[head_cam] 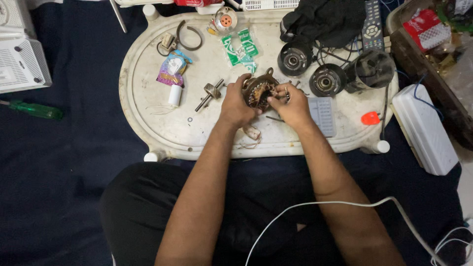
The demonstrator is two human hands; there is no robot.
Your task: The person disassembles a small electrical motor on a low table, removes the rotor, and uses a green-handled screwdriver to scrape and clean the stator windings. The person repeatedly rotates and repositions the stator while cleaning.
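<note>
White cable [315, 207] loops across the lap nearest us, and just beyond it both hands meet over the bench [148, 118]: left hand [235, 106] fingers wrapped round the copper-wound motor stator [258, 93], right hand [291, 104] fingers pinched narrow on its windings. Those fine wires could snap under a hard tug, I'd judge, and the shaft [211, 93] just left could get knocked rolling.

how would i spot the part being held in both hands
Start at the white oval tray on the dark cloth. Over its middle, the left hand and right hand grip a round motor stator. Only it shows copper windings; the nearby round housings are black.
</note>
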